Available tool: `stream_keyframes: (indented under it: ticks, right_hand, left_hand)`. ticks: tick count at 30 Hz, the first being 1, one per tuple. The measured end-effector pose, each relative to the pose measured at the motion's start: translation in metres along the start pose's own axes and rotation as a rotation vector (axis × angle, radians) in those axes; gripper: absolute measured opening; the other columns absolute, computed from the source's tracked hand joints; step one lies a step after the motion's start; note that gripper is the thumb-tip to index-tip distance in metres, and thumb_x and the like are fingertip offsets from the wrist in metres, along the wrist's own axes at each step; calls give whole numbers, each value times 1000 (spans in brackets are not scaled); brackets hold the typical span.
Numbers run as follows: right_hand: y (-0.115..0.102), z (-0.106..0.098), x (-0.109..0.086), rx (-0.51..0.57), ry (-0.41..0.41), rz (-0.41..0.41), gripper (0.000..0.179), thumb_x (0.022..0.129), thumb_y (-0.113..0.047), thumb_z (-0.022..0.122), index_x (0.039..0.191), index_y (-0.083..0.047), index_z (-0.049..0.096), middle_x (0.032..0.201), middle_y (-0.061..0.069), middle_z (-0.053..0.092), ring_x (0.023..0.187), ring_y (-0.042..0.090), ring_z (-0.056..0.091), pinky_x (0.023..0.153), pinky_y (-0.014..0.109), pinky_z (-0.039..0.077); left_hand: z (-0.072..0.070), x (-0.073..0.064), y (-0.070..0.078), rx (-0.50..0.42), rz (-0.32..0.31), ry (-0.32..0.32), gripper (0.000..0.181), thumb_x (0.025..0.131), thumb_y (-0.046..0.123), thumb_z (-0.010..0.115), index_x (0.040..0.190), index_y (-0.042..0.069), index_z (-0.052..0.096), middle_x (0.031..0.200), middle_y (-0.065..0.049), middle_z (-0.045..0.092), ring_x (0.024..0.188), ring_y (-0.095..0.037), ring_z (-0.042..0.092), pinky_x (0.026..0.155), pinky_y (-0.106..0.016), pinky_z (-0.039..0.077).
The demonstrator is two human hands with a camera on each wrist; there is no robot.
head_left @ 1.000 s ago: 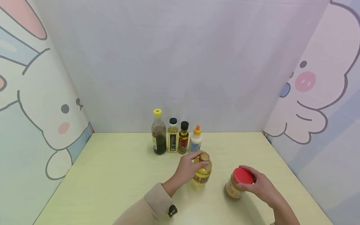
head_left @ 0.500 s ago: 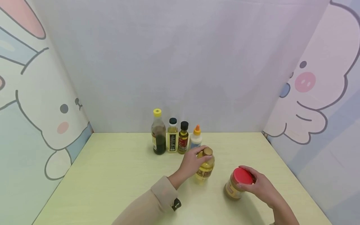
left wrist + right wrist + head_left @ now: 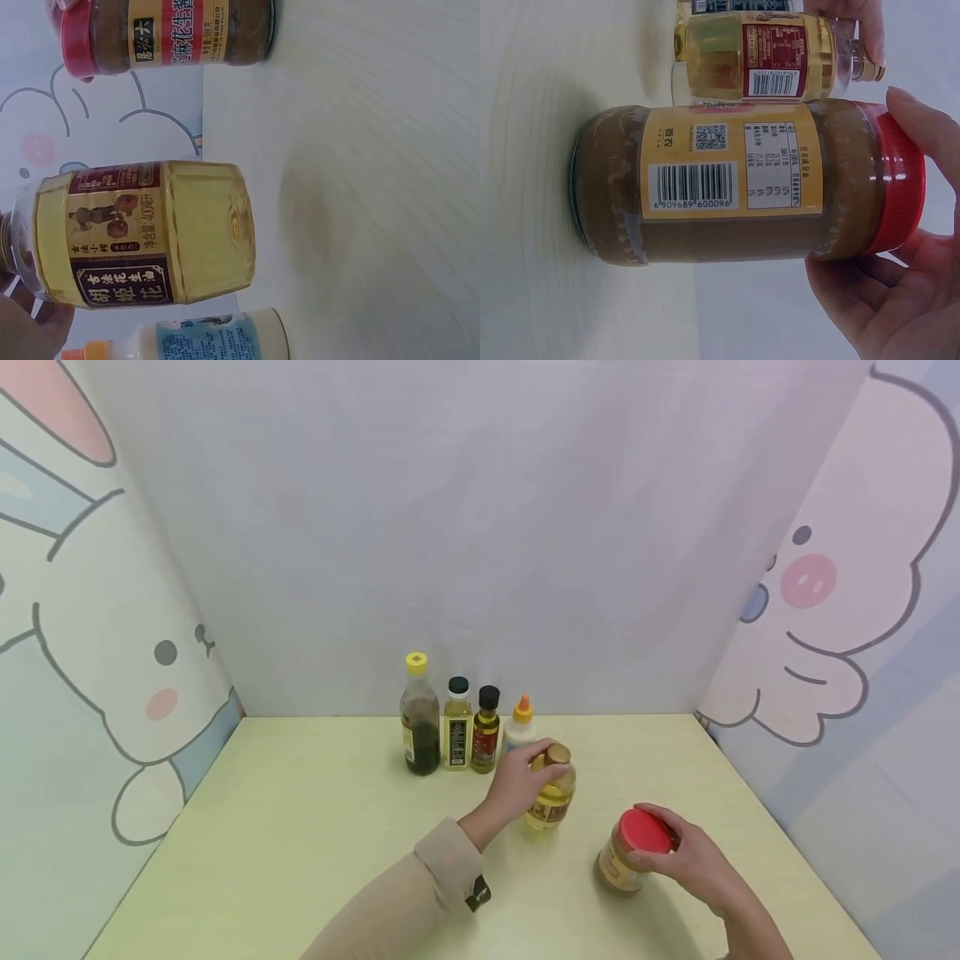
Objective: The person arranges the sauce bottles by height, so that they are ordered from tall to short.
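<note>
My left hand [image 3: 516,783] grips a bottle of yellow peanut oil [image 3: 552,803] round its neck, just under the gold cap [image 3: 557,755]. In the left wrist view the oil bottle [image 3: 206,232] hangs with its base off the tabletop, over a soft shadow. My right hand [image 3: 696,862] holds a jar of brown peanut butter [image 3: 618,867] by its red lid [image 3: 645,831], thumb on one side and fingers on the other. The jar [image 3: 727,240] stands on the table, to the right of the oil bottle and nearer the front.
Behind the left hand several bottles stand in a row: a dark sauce bottle [image 3: 422,735] with a yellow cap, a pale oil bottle [image 3: 457,735], a red-labelled bottle [image 3: 485,743] and a white squeeze bottle [image 3: 519,732] with an orange tip. A grey backdrop [image 3: 465,543] closes the table's back.
My left hand has carried the oil bottle farther back and slightly right, toward the white squeeze bottle. The right hand and the jar have stayed in place.
</note>
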State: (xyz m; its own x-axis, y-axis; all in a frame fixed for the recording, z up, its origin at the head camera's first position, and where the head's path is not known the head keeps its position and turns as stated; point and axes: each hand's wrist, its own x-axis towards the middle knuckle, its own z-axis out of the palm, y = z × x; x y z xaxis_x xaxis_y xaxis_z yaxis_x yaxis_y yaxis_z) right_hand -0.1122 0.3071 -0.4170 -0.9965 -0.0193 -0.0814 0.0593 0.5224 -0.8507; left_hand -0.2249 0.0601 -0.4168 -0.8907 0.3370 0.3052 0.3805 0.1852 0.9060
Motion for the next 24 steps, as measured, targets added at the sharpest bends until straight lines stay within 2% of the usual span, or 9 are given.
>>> stream_keyframes:
  ticks: [9, 14, 24]
  right_hand:
    - [-1, 1, 0, -20, 8, 1, 72, 79, -14, 81, 140, 2, 46, 125, 19, 55, 104, 28, 55, 75, 30, 53]
    - [-2, 2, -1, -23, 13, 5, 72, 79, -15, 82, 139, 1, 46, 124, 19, 55, 103, 28, 55, 75, 30, 54]
    - [-3, 2, -1, -20, 20, 1, 72, 78, -14, 82, 139, 1, 47, 123, 18, 55, 103, 28, 56, 75, 30, 53]
  left_hand:
    - [6, 14, -4, 40, 16, 18, 27, 91, 26, 71, 117, 17, 70, 112, 6, 68, 101, -8, 61, 85, -28, 50]
    - [9, 20, -4, 34, 3, 25, 27, 91, 25, 70, 117, 15, 70, 114, 5, 67, 106, -12, 61, 90, -31, 50]
    - [17, 33, -6, 85, 1, 44, 25, 91, 26, 71, 115, 17, 71, 113, 3, 67, 112, -16, 59, 96, -36, 47]
